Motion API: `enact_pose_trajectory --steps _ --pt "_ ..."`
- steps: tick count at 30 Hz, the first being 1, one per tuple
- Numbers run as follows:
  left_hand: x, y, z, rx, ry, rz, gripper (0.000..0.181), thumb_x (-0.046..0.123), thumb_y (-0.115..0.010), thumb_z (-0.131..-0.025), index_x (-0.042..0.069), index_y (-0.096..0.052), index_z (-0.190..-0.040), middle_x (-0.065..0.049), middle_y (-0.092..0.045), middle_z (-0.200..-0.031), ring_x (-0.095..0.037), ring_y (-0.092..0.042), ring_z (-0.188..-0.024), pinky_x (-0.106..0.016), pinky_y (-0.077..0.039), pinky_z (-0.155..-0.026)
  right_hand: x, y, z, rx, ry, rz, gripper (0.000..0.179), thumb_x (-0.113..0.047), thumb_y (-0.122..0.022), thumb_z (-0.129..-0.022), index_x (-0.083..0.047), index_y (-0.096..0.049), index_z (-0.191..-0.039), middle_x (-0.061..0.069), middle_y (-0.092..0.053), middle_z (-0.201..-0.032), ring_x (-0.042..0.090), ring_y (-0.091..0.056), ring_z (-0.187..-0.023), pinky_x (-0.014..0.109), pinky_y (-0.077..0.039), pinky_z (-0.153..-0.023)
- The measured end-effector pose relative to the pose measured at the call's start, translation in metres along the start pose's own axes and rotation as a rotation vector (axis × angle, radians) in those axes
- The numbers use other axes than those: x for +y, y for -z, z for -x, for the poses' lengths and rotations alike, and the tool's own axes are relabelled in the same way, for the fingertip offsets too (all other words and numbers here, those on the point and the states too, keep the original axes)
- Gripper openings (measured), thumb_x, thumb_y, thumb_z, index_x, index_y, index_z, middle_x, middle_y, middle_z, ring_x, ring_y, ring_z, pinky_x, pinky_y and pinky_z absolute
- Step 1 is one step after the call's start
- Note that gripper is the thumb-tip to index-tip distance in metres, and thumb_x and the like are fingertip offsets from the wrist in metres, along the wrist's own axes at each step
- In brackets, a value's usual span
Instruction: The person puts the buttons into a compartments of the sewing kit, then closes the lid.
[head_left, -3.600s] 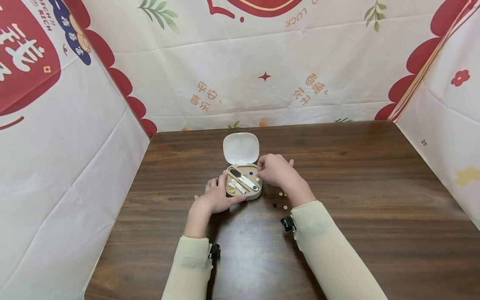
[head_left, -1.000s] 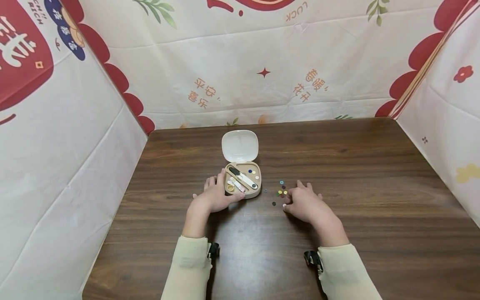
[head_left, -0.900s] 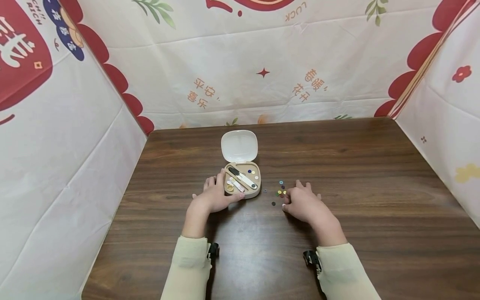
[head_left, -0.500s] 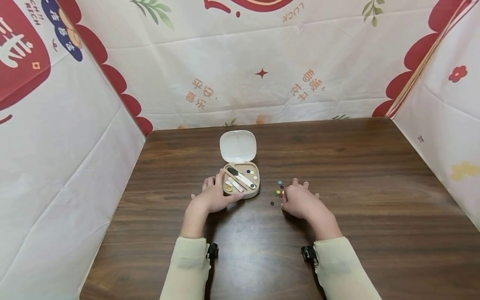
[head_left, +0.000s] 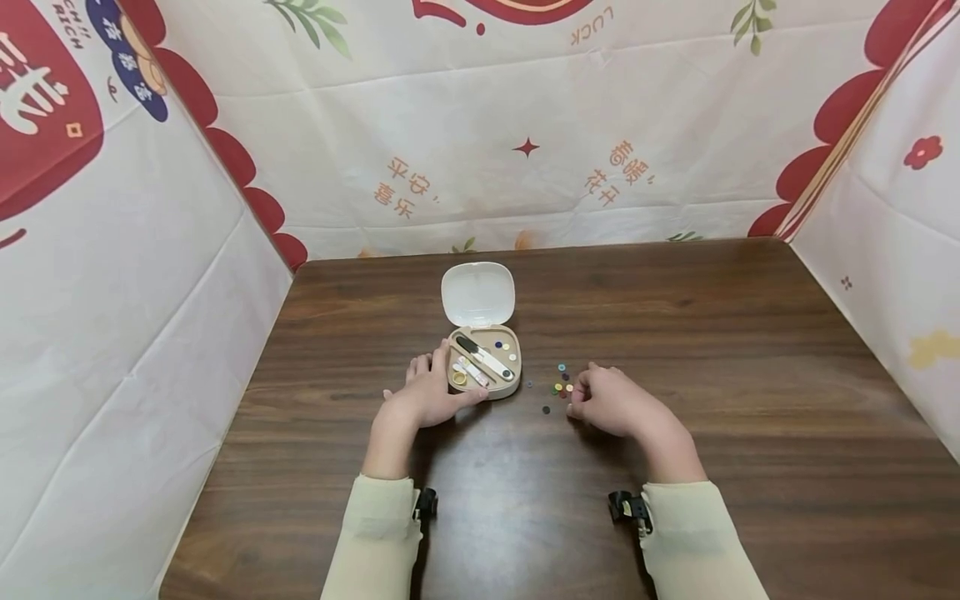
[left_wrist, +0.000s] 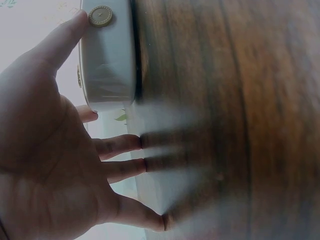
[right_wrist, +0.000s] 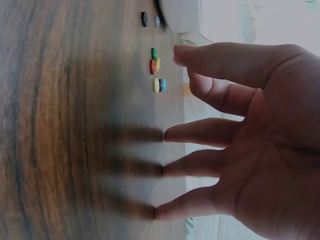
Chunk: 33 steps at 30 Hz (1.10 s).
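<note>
An open white sewing box (head_left: 480, 393) stands on the table with its lid (head_left: 478, 295) raised. Inside are a black-and-white slim tool (head_left: 486, 358), a gold ring-like piece (head_left: 459, 378) and several buttons, including a blue button (head_left: 498, 344). My left hand (head_left: 423, 398) steadies the box, thumb on its front wall (left_wrist: 107, 60), fingers spread at its left. My right hand (head_left: 618, 404) is beside loose buttons, thumb and index finger close together; whether they pinch anything is hidden. In the right wrist view its other three fingers (right_wrist: 200, 165) reach down to the table.
Loose on the brown wooden table (head_left: 712, 333) lie a light blue button (head_left: 562, 367), a yellow button (head_left: 558, 387), a black button (head_left: 546, 409) and several others. Patterned white cloth (head_left: 480, 183) hangs along the back and sides.
Earlier my right hand was at the box's right compartment; it then came down to the loose buttons. In the last half second it drew back slightly rightward. My left hand stays on the box.
</note>
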<state>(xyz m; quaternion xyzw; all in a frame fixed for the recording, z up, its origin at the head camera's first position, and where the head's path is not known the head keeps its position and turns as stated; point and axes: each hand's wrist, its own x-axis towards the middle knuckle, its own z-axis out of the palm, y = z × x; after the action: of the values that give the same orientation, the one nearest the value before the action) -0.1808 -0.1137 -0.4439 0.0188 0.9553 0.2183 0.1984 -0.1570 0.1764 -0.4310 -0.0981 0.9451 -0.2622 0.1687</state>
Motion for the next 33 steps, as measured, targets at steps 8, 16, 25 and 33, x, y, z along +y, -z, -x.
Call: enact_pose_trajectory --steps 8,16,25,33 --pt "0.001 0.001 0.002 -0.007 0.010 0.009 0.115 0.084 -0.057 -0.072 0.032 -0.002 -0.158 -0.016 -0.018 -0.162 -0.032 -0.009 -0.153 -0.084 -0.012 -0.100 -0.009 0.007 -0.004 0.086 0.056 -0.050 0.014 -0.019 -0.065 -0.089 -0.016 -0.063 -0.075 0.035 -0.042 -0.144 0.046 -0.035 -0.141 0.049 -0.042 -0.097" --pt "0.002 0.001 0.003 -0.014 0.012 0.014 0.115 0.084 -0.057 -0.072 0.032 -0.001 -0.158 -0.017 -0.015 -0.163 -0.033 -0.006 -0.153 -0.084 -0.011 -0.101 -0.019 0.010 -0.015 0.089 0.070 -0.076 0.015 -0.023 -0.067 -0.090 -0.017 -0.063 -0.077 0.034 -0.034 -0.150 0.041 -0.044 -0.136 0.046 -0.041 -0.094" --pt "0.002 0.001 0.001 -0.018 0.018 0.009 0.115 0.084 -0.056 -0.073 0.032 -0.001 -0.158 -0.017 -0.015 -0.163 -0.034 -0.008 -0.153 -0.085 -0.010 -0.100 -0.022 0.005 -0.039 0.091 0.064 -0.058 0.018 -0.027 -0.066 -0.091 -0.017 -0.062 -0.076 0.032 -0.032 -0.153 0.044 -0.034 -0.143 0.057 -0.036 -0.107" --pt "0.002 0.001 0.002 -0.014 0.020 0.001 0.115 0.085 -0.056 -0.072 0.032 -0.001 -0.158 -0.016 -0.017 -0.162 -0.033 -0.010 -0.152 -0.085 -0.013 -0.099 -0.032 0.011 -0.052 0.085 0.077 -0.048 0.021 -0.031 -0.066 -0.092 -0.016 -0.062 -0.078 0.030 -0.030 -0.154 0.046 -0.035 -0.141 0.059 -0.035 -0.108"
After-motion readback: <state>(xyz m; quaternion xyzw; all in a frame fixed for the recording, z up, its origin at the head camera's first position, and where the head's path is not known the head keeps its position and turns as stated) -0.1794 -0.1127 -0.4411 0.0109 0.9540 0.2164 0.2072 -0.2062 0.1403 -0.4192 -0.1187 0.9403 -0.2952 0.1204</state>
